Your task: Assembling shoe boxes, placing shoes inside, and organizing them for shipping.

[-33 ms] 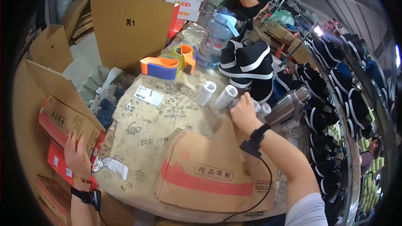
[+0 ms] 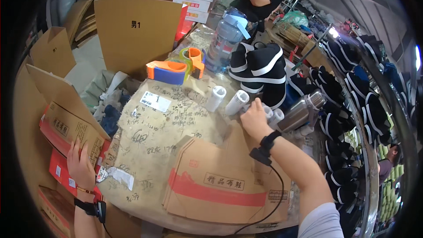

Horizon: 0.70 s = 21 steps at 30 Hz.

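Observation:
My left hand (image 2: 81, 165) lies with its fingers stretched out on the brown and red cardboard shoe box (image 2: 59, 125) at the left. A red box (image 2: 59, 166) sits just below that one. Across the table, my right hand (image 2: 255, 119) is closed among the white rolls (image 2: 237, 102); its fingertips are partly hidden, so what they grip does not show. Another white roll (image 2: 216, 98) stands upright to its left. Flat folded shoe-box cardboard (image 2: 220, 202) with a red band lies in front of my right forearm.
Two tape dispensers (image 2: 166, 72) and a large blue water bottle (image 2: 222, 39) stand toward the back. Black shoes (image 2: 264, 64) are piled behind the rolls, near a steel flask (image 2: 302, 110). A tall carton (image 2: 136, 35) rises at back left; shoe racks (image 2: 352, 83) line the right.

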Tool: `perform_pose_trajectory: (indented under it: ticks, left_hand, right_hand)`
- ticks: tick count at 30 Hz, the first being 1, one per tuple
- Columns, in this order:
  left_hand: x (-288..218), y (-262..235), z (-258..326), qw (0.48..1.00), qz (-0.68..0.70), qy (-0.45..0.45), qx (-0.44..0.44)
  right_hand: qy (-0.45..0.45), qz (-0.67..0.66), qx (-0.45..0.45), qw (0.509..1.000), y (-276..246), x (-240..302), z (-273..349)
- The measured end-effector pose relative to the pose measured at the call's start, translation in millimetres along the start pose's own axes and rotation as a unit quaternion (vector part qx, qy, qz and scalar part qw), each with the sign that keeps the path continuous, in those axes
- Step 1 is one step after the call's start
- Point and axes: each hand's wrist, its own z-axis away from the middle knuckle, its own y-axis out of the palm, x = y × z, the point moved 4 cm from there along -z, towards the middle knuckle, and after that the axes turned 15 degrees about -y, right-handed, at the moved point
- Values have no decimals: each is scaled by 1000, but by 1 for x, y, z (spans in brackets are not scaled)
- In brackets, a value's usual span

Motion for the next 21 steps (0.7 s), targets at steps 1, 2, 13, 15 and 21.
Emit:
perform_pose_trajectory:
  ticks: [1, 2, 13, 15, 21]
  left_hand:
    - [1, 1, 0, 1000, -3, 1, 1]
    - [0, 2, 0, 1000, -5, 3, 2]
    - [5, 4, 4, 1000, 2, 5, 2]
    - [4, 4, 4, 1000, 5, 3, 2]
    - [7, 3, 6, 1000, 3, 6, 9]
  right_hand:
    - [4, 3, 3, 1000, 10, 2, -4]
    - [7, 14, -23, 1000, 17, 3, -6]
    - [171, -179, -229, 941, -33, -51, 38]
    - [151, -183, -171, 956, -26, -47, 39]
    - [150, -216, -267, 927, -57, -49, 27]
